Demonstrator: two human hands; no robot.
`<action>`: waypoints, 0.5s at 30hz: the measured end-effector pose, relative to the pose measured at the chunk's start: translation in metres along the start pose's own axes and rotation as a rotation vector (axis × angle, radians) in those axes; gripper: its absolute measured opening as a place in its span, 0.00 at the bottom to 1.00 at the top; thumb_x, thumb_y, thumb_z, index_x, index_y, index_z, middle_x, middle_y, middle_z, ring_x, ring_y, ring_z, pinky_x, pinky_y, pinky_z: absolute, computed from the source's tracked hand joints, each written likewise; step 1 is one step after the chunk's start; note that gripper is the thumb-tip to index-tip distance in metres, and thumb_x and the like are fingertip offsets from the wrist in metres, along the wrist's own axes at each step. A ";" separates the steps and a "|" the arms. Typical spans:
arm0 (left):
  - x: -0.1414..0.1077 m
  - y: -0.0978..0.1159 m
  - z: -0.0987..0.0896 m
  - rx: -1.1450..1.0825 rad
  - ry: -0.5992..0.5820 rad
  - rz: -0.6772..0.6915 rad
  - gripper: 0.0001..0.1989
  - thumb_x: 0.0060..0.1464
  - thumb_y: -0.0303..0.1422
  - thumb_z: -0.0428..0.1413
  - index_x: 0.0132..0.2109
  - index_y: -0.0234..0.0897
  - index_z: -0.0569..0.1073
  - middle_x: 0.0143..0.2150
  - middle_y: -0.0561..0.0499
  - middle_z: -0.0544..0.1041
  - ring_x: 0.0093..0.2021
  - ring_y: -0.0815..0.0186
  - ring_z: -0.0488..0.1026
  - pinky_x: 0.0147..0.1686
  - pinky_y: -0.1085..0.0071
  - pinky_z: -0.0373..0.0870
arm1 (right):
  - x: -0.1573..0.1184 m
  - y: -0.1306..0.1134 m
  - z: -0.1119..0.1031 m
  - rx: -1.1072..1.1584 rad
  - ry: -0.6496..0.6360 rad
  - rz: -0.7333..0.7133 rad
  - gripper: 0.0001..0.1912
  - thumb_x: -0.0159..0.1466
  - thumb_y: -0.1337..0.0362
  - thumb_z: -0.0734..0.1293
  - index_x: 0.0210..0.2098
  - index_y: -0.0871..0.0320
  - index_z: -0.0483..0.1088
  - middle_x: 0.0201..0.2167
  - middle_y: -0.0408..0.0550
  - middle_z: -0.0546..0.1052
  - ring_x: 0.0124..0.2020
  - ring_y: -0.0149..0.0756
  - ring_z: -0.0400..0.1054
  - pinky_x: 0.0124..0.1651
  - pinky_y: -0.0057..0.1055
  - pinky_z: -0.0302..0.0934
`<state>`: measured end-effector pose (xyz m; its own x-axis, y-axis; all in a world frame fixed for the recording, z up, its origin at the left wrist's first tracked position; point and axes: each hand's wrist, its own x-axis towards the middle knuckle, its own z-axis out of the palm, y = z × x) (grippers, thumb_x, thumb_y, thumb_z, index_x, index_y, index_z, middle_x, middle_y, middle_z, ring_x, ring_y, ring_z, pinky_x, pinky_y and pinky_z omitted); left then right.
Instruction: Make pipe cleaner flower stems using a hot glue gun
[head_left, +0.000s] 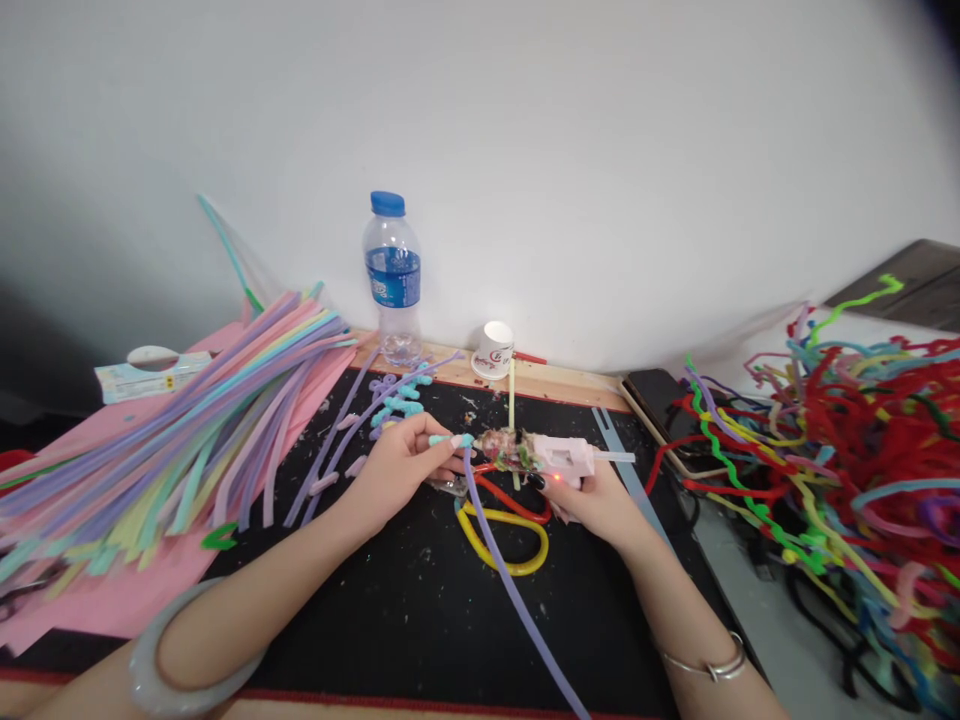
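My left hand is closed in a pinch on a short turquoise pipe cleaner piece. A long purple pipe cleaner runs from that spot down toward the front edge. In my right hand is a pale pink glue gun, its red light lit and a clear glue stick poking out of the back. The gun's nozzle end, crusted with coloured residue, points left at the turquoise piece; whether they touch I cannot tell. Below both hands lie scissors with yellow and red handles, blades partly hidden.
Curled turquoise pipe cleaners and purple strands lie behind my left hand. A bottle and paper cup stand by the wall. Pipe cleaner bundles spread left; a tangled heap sits right, near a phone.
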<state>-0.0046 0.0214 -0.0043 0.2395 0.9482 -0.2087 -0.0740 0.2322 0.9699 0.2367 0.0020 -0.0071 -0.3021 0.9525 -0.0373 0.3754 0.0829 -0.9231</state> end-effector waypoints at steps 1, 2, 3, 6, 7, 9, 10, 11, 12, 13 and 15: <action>0.000 0.000 0.000 0.001 -0.001 -0.002 0.12 0.49 0.38 0.60 0.32 0.36 0.68 0.27 0.53 0.78 0.31 0.65 0.78 0.32 0.72 0.74 | 0.000 0.000 0.000 -0.009 -0.002 -0.007 0.09 0.58 0.60 0.64 0.25 0.58 0.64 0.13 0.37 0.63 0.13 0.26 0.56 0.16 0.23 0.49; 0.000 0.001 0.000 0.002 -0.003 -0.004 0.11 0.49 0.38 0.60 0.32 0.35 0.68 0.27 0.53 0.78 0.31 0.66 0.78 0.32 0.72 0.74 | 0.000 0.000 0.000 -0.020 -0.002 -0.015 0.09 0.59 0.61 0.64 0.25 0.58 0.64 0.13 0.37 0.63 0.13 0.26 0.56 0.16 0.23 0.49; 0.000 0.001 0.000 0.003 -0.004 -0.005 0.11 0.49 0.38 0.60 0.32 0.35 0.68 0.27 0.53 0.78 0.31 0.66 0.78 0.32 0.73 0.74 | 0.000 0.000 0.000 -0.033 -0.002 -0.025 0.09 0.59 0.61 0.64 0.25 0.58 0.64 0.13 0.37 0.63 0.13 0.26 0.56 0.16 0.23 0.49; -0.001 0.002 0.001 0.002 -0.010 -0.008 0.11 0.50 0.37 0.60 0.31 0.35 0.67 0.26 0.53 0.78 0.30 0.66 0.78 0.31 0.74 0.73 | 0.001 -0.004 0.000 -0.075 -0.008 -0.060 0.09 0.59 0.63 0.63 0.23 0.57 0.62 0.13 0.37 0.63 0.13 0.26 0.56 0.17 0.23 0.49; -0.001 0.002 0.001 0.002 -0.011 -0.009 0.11 0.50 0.37 0.60 0.31 0.35 0.67 0.26 0.53 0.78 0.30 0.67 0.78 0.31 0.74 0.73 | 0.001 -0.005 0.000 -0.085 -0.011 -0.070 0.09 0.59 0.63 0.63 0.23 0.57 0.62 0.12 0.36 0.62 0.13 0.26 0.56 0.17 0.23 0.49; -0.002 0.002 0.001 0.004 -0.014 -0.011 0.11 0.50 0.37 0.60 0.31 0.35 0.67 0.26 0.53 0.78 0.30 0.67 0.78 0.30 0.74 0.73 | 0.001 -0.008 0.000 -0.099 -0.019 -0.079 0.10 0.59 0.64 0.63 0.22 0.57 0.61 0.11 0.36 0.62 0.13 0.26 0.55 0.17 0.23 0.50; -0.002 0.002 0.001 0.006 -0.016 -0.010 0.11 0.50 0.37 0.59 0.31 0.35 0.67 0.26 0.53 0.78 0.30 0.67 0.77 0.30 0.75 0.73 | 0.001 -0.009 0.000 -0.102 -0.020 -0.081 0.10 0.59 0.64 0.62 0.22 0.57 0.61 0.11 0.36 0.62 0.13 0.26 0.55 0.18 0.24 0.50; -0.002 0.002 0.001 0.008 -0.018 -0.009 0.11 0.50 0.37 0.59 0.31 0.35 0.67 0.26 0.53 0.78 0.29 0.67 0.77 0.30 0.75 0.73 | 0.001 -0.009 0.000 -0.105 -0.020 -0.081 0.10 0.59 0.64 0.62 0.22 0.57 0.61 0.11 0.36 0.62 0.13 0.26 0.55 0.18 0.24 0.50; -0.002 0.002 0.001 0.009 -0.020 -0.008 0.11 0.51 0.37 0.59 0.31 0.35 0.67 0.26 0.53 0.78 0.29 0.68 0.77 0.30 0.75 0.73 | 0.001 -0.010 0.000 -0.109 -0.020 -0.082 0.10 0.59 0.64 0.62 0.22 0.57 0.61 0.11 0.36 0.62 0.14 0.26 0.55 0.18 0.24 0.50; -0.002 0.002 0.001 0.010 -0.021 -0.008 0.11 0.51 0.37 0.59 0.31 0.35 0.67 0.26 0.53 0.78 0.29 0.68 0.77 0.30 0.75 0.73 | 0.001 -0.009 0.000 -0.114 -0.018 -0.083 0.10 0.59 0.64 0.62 0.22 0.57 0.61 0.11 0.36 0.62 0.14 0.26 0.55 0.18 0.23 0.50; -0.001 0.003 0.001 0.010 -0.021 -0.010 0.11 0.51 0.37 0.59 0.31 0.35 0.67 0.26 0.53 0.78 0.28 0.68 0.77 0.29 0.75 0.73 | 0.001 -0.009 0.000 -0.120 -0.017 -0.085 0.10 0.59 0.64 0.62 0.22 0.57 0.61 0.11 0.36 0.62 0.14 0.25 0.55 0.18 0.23 0.49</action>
<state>-0.0043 0.0206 -0.0012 0.2602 0.9410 -0.2162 -0.0618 0.2397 0.9689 0.2330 0.0023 0.0009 -0.3515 0.9357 0.0319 0.4498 0.1986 -0.8708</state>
